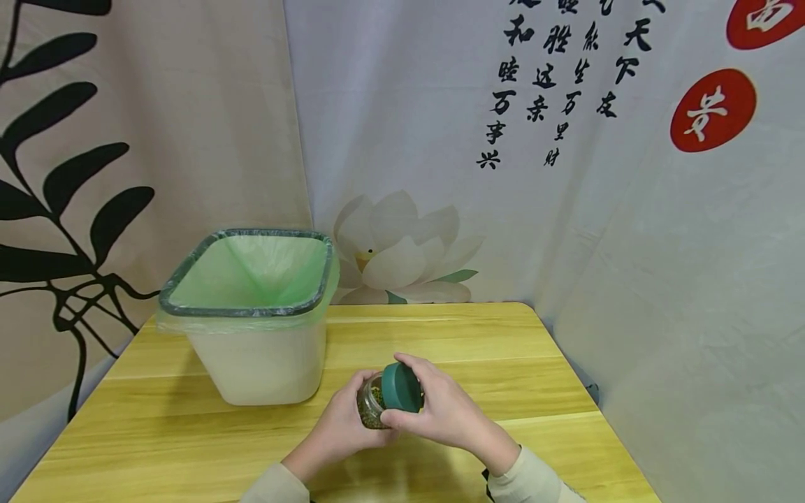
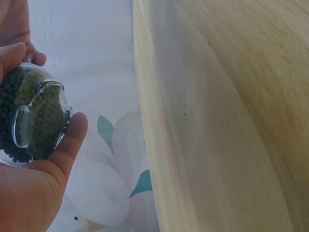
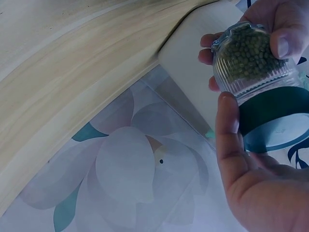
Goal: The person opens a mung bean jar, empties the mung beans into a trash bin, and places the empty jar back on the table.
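Item: small clear ribbed plastic jar of green beans (image 1: 370, 409), rigid, probably light, slippery. We are gripping its body left-handed (image 1: 342, 427), right fingers (image 1: 402, 363) curling round the dark green screw lid (image 1: 401, 388).

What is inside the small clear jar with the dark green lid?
The small clear jar holds small round green beans. The dark green lid and both hands hide how full it is.

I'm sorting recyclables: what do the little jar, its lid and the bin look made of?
The jar looks like clear glass or hard plastic; I cannot tell which: the green beads show through its glossy, ribbed wall. The lid seems matte, opaque dark green plastic. The bin looks like milky white plastic, lined with a thin green film bag.
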### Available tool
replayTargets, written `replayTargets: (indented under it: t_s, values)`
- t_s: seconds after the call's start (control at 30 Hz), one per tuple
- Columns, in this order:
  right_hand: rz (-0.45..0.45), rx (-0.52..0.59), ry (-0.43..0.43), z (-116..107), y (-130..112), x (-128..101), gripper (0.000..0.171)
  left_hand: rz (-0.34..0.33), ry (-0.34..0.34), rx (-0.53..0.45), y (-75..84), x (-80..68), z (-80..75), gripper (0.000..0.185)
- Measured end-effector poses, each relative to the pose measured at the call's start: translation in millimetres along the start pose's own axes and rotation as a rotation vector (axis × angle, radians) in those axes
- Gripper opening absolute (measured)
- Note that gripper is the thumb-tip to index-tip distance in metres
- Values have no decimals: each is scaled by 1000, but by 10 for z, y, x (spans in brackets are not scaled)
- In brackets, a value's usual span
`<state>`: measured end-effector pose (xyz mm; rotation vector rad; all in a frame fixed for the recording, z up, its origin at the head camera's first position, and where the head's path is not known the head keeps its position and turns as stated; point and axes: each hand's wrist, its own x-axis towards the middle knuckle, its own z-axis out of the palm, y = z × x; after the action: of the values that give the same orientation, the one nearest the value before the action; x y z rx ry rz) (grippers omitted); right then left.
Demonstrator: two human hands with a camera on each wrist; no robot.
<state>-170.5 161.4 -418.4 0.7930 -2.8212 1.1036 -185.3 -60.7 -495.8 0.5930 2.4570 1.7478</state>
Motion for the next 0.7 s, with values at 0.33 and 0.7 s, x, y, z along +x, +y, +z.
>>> replayTargets:
  t_s: [0.33,0.7]
  values:
    - [-10,29,40,-3,13,-5,90,-6,22,-12,14,-5,7,91]
    - [3,14,79,-31,11,-12,89,-5,31,-26,43,-17,23,91]
